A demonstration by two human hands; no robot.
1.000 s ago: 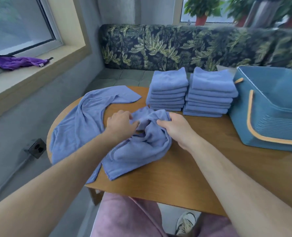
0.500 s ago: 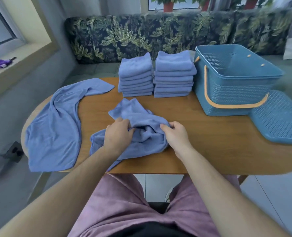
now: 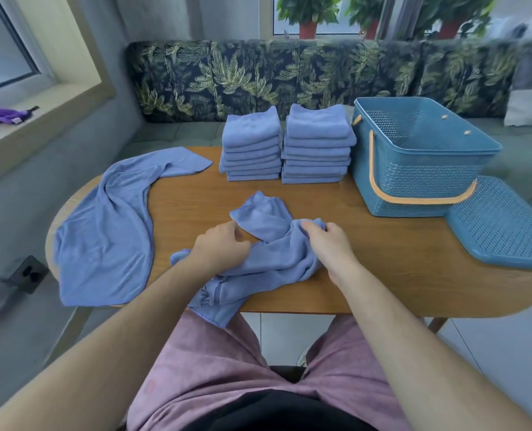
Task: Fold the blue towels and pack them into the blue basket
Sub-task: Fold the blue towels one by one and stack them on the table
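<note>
Both hands have drawn apart since the earlier frame (head view), spreading the crumpled towel [image 3: 274, 259] at centre frame on the bench [image 3: 383, 259]. Here the left hand [image 3: 219, 247] grips a bunched fold and the right hand [image 3: 330, 244] pinches an edge. Folding is judged barely begun. At upper right, the blue basket [image 3: 414, 169] shows no towels inside.

Crumpled towel [image 3: 271, 219]: soft blue cloth, matt, with a fine nap.
Spread towel [image 3: 103, 231]: the same matt blue cloth, softly creased.
Folded stacks [image 3: 252, 129]: plush blue cloth, matt.
Basket [image 3: 414, 181]: blue plastic with perforated, weave-textured walls and a faint sheen.
Handle [image 3: 371, 160]: smooth and tan, apparently plastic.
Lid [image 3: 501, 231]: blue plastic mesh.
Table [image 3: 383, 253]: smooth wood-grain top with a low sheen.
Sofa [image 3: 289, 76]: matt leaf-print cloth.
</note>
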